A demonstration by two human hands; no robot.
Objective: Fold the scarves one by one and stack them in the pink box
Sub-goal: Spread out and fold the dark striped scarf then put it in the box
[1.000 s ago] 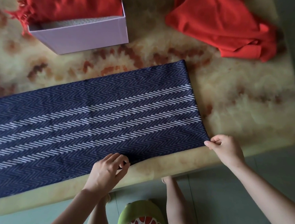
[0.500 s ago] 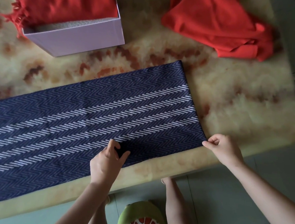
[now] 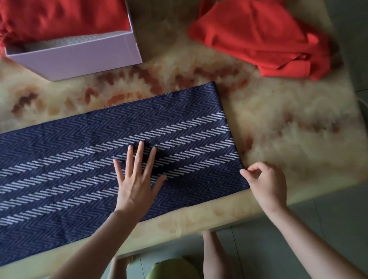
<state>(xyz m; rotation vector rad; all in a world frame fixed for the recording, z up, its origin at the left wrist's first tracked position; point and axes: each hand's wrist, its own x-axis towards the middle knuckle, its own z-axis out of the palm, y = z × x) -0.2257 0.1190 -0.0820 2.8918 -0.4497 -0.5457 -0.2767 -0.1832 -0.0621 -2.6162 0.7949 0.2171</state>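
A navy scarf [image 3: 60,171] with white herringbone stripes lies flat across the table, running off the left edge of view. My left hand [image 3: 135,178] lies flat on it with fingers spread, pressing near its middle. My right hand [image 3: 264,182] pinches the scarf's near right corner at the table's front edge. The pink box [image 3: 79,57] stands at the back left, holding a folded red scarf [image 3: 58,15] with fringe hanging over its left side. A crumpled red scarf [image 3: 263,34] lies at the back right.
The table top [image 3: 299,130] is a fuzzy cream and rust patterned cover, bare to the right of the navy scarf. Below the front edge I see grey floor tiles [image 3: 350,225], my legs and a green slipper [image 3: 172,276].
My left hand let go of the scarf's near edge, moved up onto the cloth and opened flat. My right hand keeps its pinch on the corner.
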